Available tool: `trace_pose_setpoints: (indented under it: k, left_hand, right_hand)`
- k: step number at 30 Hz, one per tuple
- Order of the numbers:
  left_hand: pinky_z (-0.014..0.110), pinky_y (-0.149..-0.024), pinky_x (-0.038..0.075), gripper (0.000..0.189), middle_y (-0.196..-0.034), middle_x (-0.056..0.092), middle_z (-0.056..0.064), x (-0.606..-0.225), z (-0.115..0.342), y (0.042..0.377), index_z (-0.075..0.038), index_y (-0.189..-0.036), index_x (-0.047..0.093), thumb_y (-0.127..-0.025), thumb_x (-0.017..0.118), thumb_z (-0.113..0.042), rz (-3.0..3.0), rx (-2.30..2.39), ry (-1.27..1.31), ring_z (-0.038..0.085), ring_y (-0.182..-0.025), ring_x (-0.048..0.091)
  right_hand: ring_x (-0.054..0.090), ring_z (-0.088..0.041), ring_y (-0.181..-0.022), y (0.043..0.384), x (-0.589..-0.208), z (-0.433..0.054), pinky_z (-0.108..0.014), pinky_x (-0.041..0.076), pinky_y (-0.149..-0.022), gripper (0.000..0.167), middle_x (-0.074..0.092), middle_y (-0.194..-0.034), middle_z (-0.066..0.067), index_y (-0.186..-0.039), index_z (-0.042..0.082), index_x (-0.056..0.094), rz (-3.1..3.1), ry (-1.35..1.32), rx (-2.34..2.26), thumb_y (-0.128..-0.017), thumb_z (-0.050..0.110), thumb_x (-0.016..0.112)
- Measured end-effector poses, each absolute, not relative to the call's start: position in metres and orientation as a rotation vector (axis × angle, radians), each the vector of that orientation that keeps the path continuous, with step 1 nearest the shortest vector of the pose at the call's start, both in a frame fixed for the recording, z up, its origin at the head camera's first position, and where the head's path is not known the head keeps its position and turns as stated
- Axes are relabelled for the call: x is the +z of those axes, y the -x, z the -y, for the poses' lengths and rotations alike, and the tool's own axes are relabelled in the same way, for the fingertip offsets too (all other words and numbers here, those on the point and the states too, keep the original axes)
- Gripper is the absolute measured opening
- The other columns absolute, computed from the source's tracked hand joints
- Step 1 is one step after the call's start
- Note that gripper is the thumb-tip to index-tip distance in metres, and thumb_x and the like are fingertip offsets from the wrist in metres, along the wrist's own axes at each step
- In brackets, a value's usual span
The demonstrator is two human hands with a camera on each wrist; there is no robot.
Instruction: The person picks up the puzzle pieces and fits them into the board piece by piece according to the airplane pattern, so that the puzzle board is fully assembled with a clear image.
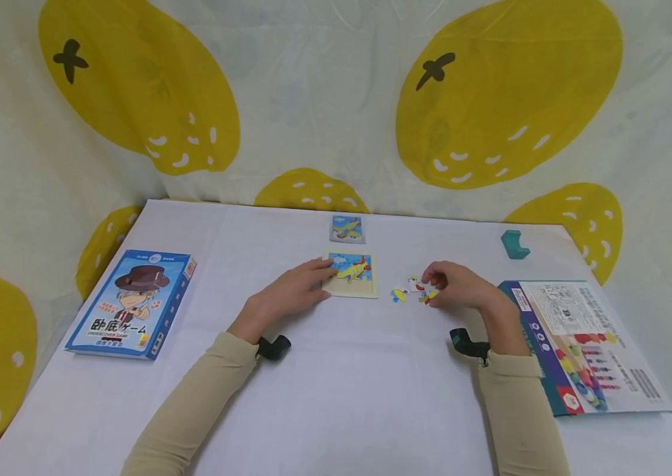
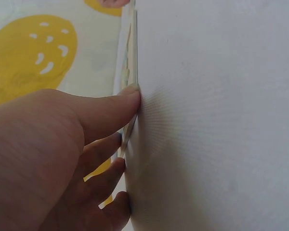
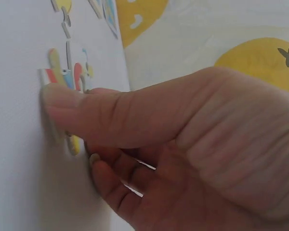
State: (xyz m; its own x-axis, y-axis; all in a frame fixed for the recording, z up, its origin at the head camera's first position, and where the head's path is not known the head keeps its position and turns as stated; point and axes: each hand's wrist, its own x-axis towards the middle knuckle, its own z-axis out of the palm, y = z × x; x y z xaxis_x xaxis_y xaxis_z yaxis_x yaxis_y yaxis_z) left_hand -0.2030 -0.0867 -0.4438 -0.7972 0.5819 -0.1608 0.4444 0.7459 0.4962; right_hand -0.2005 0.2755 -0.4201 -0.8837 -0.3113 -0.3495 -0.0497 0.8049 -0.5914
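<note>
A small puzzle board point(image 1: 355, 288) with a pale frame lies mid-table, partly filled with a yellow plane on blue sky. At its left side, my left hand point(image 1: 297, 291) holds the board, thumb along the near edge. In the left wrist view the thumb point(image 2: 111, 108) touches the board's edge point(image 2: 134, 57). Right of the board lie several loose puzzle pieces point(image 1: 398, 295). Over them, my right hand point(image 1: 460, 287) pinches a puzzle piece; the right wrist view shows the thumb on a red and white puzzle piece point(image 3: 49, 76). The fingers behind are partly hidden.
Behind the board lies a small picture card point(image 1: 347, 229) with a similar plane. A blue game box point(image 1: 130, 304) is at left, a larger box point(image 1: 585, 344) at right. Near the back right edge stands a teal block point(image 1: 514, 244). A patterned curtain hangs behind the table.
</note>
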Motion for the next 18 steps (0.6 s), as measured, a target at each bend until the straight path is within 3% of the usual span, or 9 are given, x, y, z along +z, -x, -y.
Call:
trace_pose_setpoints:
  k: [7,18]
  left_hand:
    - [0.042,-0.125,0.024,0.058,-0.164,0.029,-0.001,-0.4454,0.0871,0.203,-0.019,-0.153,0.04,-0.1,0.059,-0.032,-2.642,0.641,-0.803,0.021,-0.155,0.019]
    - [0.042,-0.125,0.025,0.058,-0.165,0.029,0.001,-0.4452,0.0873,0.2028,-0.018,-0.153,0.04,-0.1,0.06,-0.031,-2.639,0.649,-0.812,0.022,-0.155,0.019]
  right_hand:
    - [0.05,-0.025,-0.096,0.2022,-0.422,-0.2746,-0.029,0.046,-0.078,0.029,0.059,-0.098,-0.011,-0.11,0.006,0.065,-2.591,0.249,-0.821,-0.084,0.009,0.077]
    - [0.051,-0.026,-0.097,0.2021,-0.4224,-0.2735,-0.03,0.046,-0.078,0.026,0.06,-0.098,-0.011,-0.108,0.008,0.066,-2.603,0.211,-0.807,-0.084,0.008,0.075]
